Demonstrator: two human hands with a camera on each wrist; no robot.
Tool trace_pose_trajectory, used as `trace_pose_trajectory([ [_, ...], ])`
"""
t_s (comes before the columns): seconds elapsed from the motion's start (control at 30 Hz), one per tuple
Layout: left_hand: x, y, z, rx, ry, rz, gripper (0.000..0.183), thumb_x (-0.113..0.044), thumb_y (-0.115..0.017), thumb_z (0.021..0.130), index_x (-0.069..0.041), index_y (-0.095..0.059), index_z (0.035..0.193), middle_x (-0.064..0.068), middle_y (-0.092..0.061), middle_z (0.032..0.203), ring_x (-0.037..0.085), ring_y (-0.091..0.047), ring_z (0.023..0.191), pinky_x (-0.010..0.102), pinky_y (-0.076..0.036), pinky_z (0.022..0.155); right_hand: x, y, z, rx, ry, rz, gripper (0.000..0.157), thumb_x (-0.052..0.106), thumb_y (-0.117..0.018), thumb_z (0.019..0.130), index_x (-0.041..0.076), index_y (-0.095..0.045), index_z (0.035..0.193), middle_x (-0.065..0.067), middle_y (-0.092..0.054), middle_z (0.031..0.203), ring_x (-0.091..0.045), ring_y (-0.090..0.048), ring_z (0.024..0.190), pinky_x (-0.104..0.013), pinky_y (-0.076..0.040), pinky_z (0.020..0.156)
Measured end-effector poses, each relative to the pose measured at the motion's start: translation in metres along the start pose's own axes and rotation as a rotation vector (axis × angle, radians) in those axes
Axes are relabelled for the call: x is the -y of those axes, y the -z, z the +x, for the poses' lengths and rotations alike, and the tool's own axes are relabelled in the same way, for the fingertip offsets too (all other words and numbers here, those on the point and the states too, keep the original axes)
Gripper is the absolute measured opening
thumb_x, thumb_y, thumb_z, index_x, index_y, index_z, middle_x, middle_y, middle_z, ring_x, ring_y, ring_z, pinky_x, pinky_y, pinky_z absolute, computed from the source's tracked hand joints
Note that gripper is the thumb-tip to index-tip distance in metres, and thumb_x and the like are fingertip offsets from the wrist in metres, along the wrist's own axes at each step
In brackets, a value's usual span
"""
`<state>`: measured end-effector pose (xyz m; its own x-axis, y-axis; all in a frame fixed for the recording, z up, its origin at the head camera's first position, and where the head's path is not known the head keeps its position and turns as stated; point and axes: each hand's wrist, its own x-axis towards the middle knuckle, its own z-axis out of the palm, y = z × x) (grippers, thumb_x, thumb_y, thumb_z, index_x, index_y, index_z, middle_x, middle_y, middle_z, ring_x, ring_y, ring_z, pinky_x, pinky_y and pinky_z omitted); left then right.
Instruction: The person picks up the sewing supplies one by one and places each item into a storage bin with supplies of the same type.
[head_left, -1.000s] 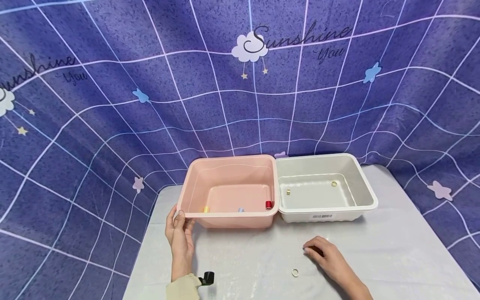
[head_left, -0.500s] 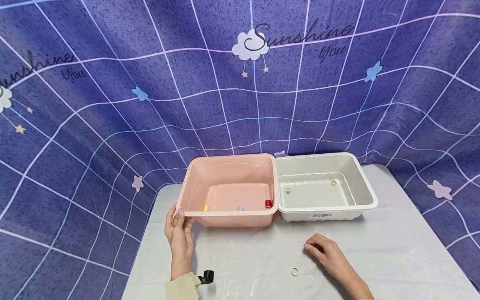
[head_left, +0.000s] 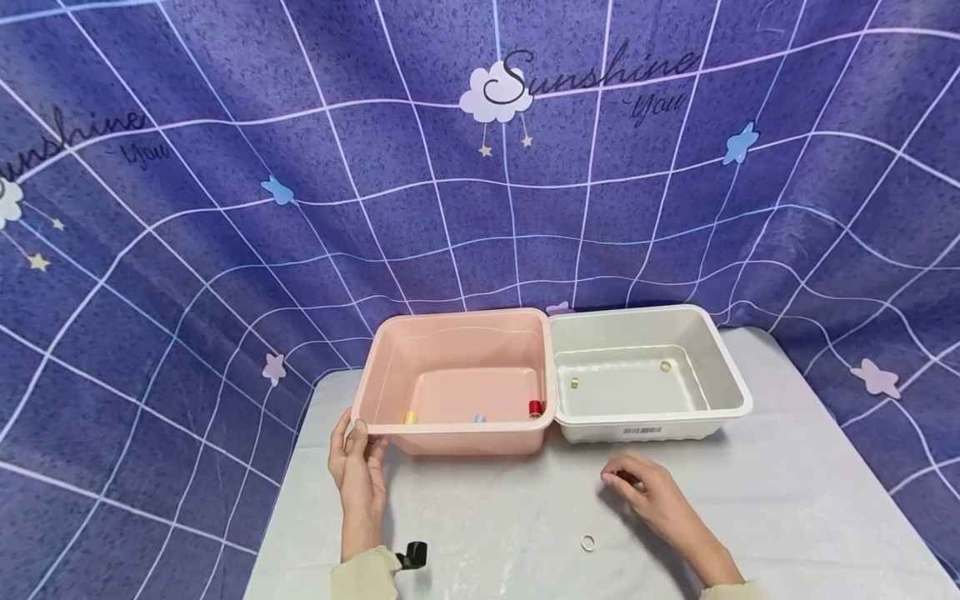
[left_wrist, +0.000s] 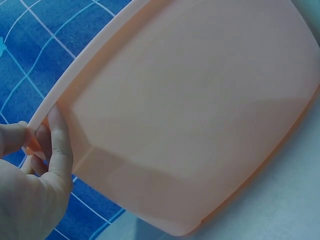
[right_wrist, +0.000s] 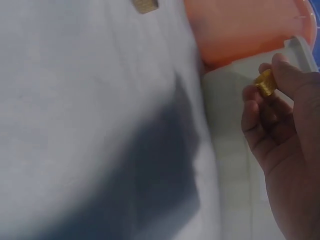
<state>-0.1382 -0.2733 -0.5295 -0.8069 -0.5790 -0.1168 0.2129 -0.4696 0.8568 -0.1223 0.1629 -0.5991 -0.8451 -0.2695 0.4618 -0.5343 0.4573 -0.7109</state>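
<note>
My left hand (head_left: pixel 358 479) grips the near left corner of the pink basin (head_left: pixel 457 427), thumb and fingers on either side of its rim (left_wrist: pixel 67 82) in the left wrist view. Over the table before the white basin (head_left: pixel 652 416), my right hand (head_left: pixel 654 506) pinches a gold ring (right_wrist: pixel 266 82) between thumb and fingertips; the head view hides this ring behind the fingers. Another ring (head_left: pixel 588 543) lies on the table just left of my right wrist. Two gold rings, one at the left (head_left: pixel 575 383) and one further back (head_left: pixel 666 366), lie inside the white basin.
The basins stand side by side, rims meeting. Inside the pink one lie a yellow thread spool (head_left: pixel 411 417), a light blue spool (head_left: pixel 480 419) and a red spool (head_left: pixel 536 408). A pale cloth (head_left: pixel 480 517) covers the table; a purple curtain (head_left: pixel 420 208) hangs behind and beside it.
My right hand has shifted slightly forward and left, toward the white basin. The left hand stays at the pink basin's corner, and the ring on the table has not moved.
</note>
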Motion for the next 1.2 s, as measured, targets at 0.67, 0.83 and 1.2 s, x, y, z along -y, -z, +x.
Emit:
trace_pose_trajectory([
  [0.67, 0.002, -0.004, -0.001, 0.013, 0.017, 0.017, 0.052, -0.022, -0.065, 0.104, -0.011, -0.047, 0.152, 0.009, -0.057, 0.130, 0.011, -0.066, 0.092, 0.021, -0.066, 0.083, 0.023, 0.005, 0.018, -0.056, 0.202, 0.069, 0.045, -0.017, -0.082, 0.075, 0.018, -0.075, 0.103, -0.007, -0.073, 0.108, -0.018, -0.070, 0.098, -0.009, -0.056, 0.091],
  [0.83, 0.001, -0.004, 0.000, 0.003, 0.008, 0.011, 0.052, -0.022, -0.064, 0.104, -0.012, -0.048, 0.152, 0.011, -0.056, 0.132, 0.012, -0.066, 0.094, 0.020, -0.066, 0.082, 0.032, 0.011, 0.026, -0.077, 0.233, 0.029, 0.042, -0.018, -0.082, 0.074, 0.010, -0.078, 0.105, -0.010, -0.074, 0.111, -0.020, -0.069, 0.105, -0.003, -0.045, 0.105],
  [1.2, 0.001, 0.000, 0.002, -0.005, -0.001, 0.000, 0.053, -0.022, -0.064, 0.104, -0.010, -0.047, 0.153, 0.009, -0.056, 0.131, 0.011, -0.064, 0.093, 0.021, -0.066, 0.085, 0.037, 0.022, 0.032, -0.097, 0.191, 0.042, 0.049, -0.019, -0.077, 0.079, 0.015, -0.077, 0.113, -0.010, -0.071, 0.116, -0.014, -0.067, 0.110, -0.005, -0.049, 0.101],
])
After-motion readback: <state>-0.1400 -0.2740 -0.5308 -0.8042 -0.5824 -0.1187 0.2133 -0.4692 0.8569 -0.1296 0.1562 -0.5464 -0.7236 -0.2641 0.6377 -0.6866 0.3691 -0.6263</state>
